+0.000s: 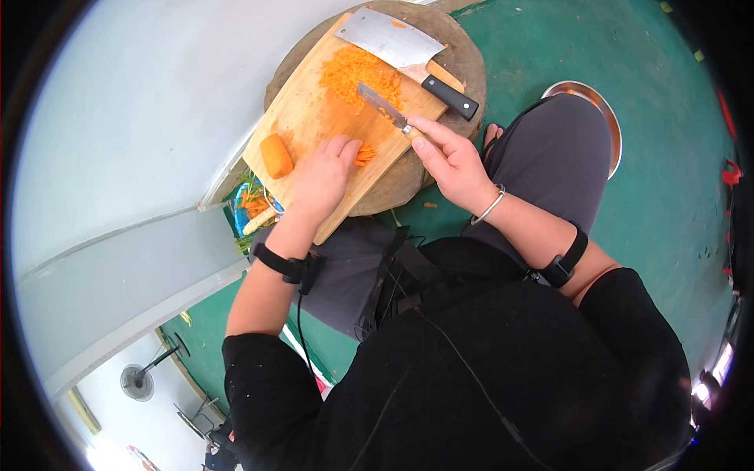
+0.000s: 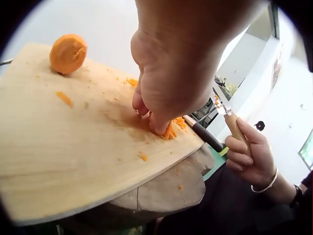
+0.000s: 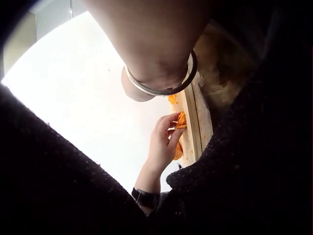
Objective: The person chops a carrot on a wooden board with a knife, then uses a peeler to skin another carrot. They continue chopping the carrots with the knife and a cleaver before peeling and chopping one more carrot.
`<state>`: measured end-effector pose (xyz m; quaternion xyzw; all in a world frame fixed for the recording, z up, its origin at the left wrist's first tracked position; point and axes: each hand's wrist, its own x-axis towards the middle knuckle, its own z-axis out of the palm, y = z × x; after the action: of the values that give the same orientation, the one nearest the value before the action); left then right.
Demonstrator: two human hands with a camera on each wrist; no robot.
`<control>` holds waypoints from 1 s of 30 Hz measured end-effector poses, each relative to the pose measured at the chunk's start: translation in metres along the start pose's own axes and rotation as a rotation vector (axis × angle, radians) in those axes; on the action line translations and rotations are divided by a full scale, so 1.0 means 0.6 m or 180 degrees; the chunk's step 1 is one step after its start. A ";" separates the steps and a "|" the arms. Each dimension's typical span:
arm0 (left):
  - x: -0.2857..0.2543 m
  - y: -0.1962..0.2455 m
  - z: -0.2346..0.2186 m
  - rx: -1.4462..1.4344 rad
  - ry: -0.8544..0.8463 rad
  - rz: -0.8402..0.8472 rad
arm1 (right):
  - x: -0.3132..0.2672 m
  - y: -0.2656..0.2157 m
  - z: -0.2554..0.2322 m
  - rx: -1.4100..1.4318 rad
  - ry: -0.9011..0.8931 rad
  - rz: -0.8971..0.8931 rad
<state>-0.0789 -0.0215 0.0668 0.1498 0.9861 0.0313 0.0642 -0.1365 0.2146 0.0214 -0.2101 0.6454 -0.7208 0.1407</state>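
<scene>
In the head view my left hand [image 1: 323, 177] has its fingers bent down on a small bunch of carrot strips [image 1: 364, 154] on the wooden board [image 1: 263, 138]; the left wrist view shows fingertips pinching the strips [image 2: 169, 132]. My right hand [image 1: 455, 166] grips the wooden handle of a small knife [image 1: 382, 104], its blade raised over the board, apart from the strips. A carrot piece [image 1: 276, 156] lies left of my left hand. Finely cut carrot [image 1: 357, 74] is heaped at the board's far part.
A cleaver [image 1: 391, 39] with a black handle lies across the board's far right corner, beside another carrot piece [image 1: 445, 76]. Under the board is a round wooden block [image 1: 470, 59]. A blue container of scraps [image 1: 243, 206] stands at the left, a metal basin [image 1: 612, 125] at the right.
</scene>
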 end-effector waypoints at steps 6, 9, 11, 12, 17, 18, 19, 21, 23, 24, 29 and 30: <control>-0.011 0.031 0.040 -0.0514 0.0879 -0.0859 | -0.001 -0.001 0.007 -0.0077 0.0035 -0.0006; -0.018 0.030 0.035 -0.1268 0.0846 -0.1145 | -0.003 0.001 0.004 -0.0132 -0.0026 -0.0008; -0.022 0.033 0.016 -0.1656 0.0776 -0.1187 | -0.005 0.003 0.004 -0.0169 -0.0068 0.0057; -0.022 0.035 0.007 -0.1659 0.0798 -0.1228 | -0.005 0.002 0.005 -0.0170 -0.0114 0.0054; -0.011 0.013 0.015 -0.1561 0.1106 -0.0441 | -0.007 0.010 0.007 -0.0081 -0.0132 0.0330; -0.011 0.010 0.019 -0.1570 0.1142 -0.0486 | -0.008 0.013 0.007 -0.0099 -0.0187 0.0327; -0.010 0.009 0.023 -0.1517 0.1154 -0.0336 | -0.008 0.015 0.007 -0.0029 -0.0155 0.0356; -0.009 0.004 0.031 -0.1467 0.1193 -0.0214 | -0.007 0.016 0.006 0.0025 -0.0159 0.0380; -0.010 0.000 0.046 -0.1413 0.1275 -0.0235 | -0.006 0.015 0.004 0.0018 -0.0144 0.0351; -0.013 0.001 0.051 -0.1420 0.1292 -0.0256 | -0.005 0.015 0.004 0.0006 -0.0169 0.0352; -0.029 0.016 0.072 -0.1063 0.1893 -0.0464 | -0.006 0.021 0.004 0.0002 -0.0138 0.0373; -0.031 0.018 0.075 -0.1070 0.1890 -0.0473 | -0.006 0.021 0.005 -0.0001 -0.0144 0.0383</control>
<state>-0.0522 -0.0145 0.0254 0.0492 0.9511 0.2307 -0.1996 -0.1331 0.2122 0.0086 -0.1871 0.6536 -0.7060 0.1983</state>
